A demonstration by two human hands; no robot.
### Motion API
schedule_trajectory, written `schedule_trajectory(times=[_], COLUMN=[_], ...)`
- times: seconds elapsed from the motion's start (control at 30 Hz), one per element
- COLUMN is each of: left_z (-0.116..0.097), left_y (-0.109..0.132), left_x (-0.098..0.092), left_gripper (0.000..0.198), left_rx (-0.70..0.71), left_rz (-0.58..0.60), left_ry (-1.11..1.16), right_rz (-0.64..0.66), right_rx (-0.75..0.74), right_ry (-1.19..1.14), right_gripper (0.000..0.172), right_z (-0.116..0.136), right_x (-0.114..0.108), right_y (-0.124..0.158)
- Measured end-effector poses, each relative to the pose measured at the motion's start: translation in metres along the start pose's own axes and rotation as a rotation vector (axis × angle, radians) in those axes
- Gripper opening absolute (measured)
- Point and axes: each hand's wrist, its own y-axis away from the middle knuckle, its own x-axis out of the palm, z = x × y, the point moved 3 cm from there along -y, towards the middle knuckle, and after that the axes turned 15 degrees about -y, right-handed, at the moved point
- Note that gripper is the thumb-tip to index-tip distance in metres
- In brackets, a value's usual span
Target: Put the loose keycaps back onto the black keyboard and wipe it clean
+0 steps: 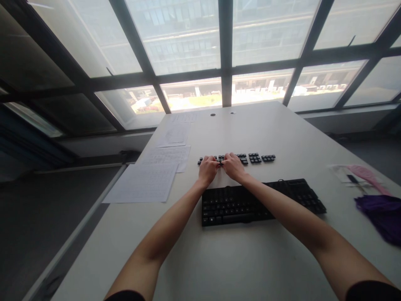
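Note:
Both of my hands reach past a black keyboard (233, 200) to a row of loose black keycaps (255, 158) on the white table. My left hand (209, 168) is closed, its fingertips at the keycaps near the row's left end. Close beside it, my right hand (232, 166) is also closed, with thumb and finger pinched at the small dark keycaps between the two hands. The fingers hide part of the row, so exactly which keycaps they grip is unclear. Dark, bare-looking areas show along the keyboard's upper part, and my right forearm crosses over it.
Printed paper sheets (142, 182) lie along the table's left side. To the right are a purple cloth (379, 215), a pink item (368, 177) and a dark-handled tool (354, 180). The white table (250, 259) reaches to large framed windows.

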Motion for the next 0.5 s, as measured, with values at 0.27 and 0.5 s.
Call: schedule_trajectory(times=[0.27,0.5], left_z=[0.001,-0.014], left_y=[0.007,0.036], left_x=[-0.004,-0.037], left_gripper=[0.013,0.004], left_rx=[0.05,0.009], left_rz=[0.025,-0.014], left_ry=[0.077,0.278], right_rz=[0.038,-0.135], right_rx=[-0.115,-0.083], right_ry=[-0.049,-0.325], right_gripper=[0.026,0.012], right_z=[0.002,0.002], right_x=[0.002,-0.022], right_y=[0.003,0.042])
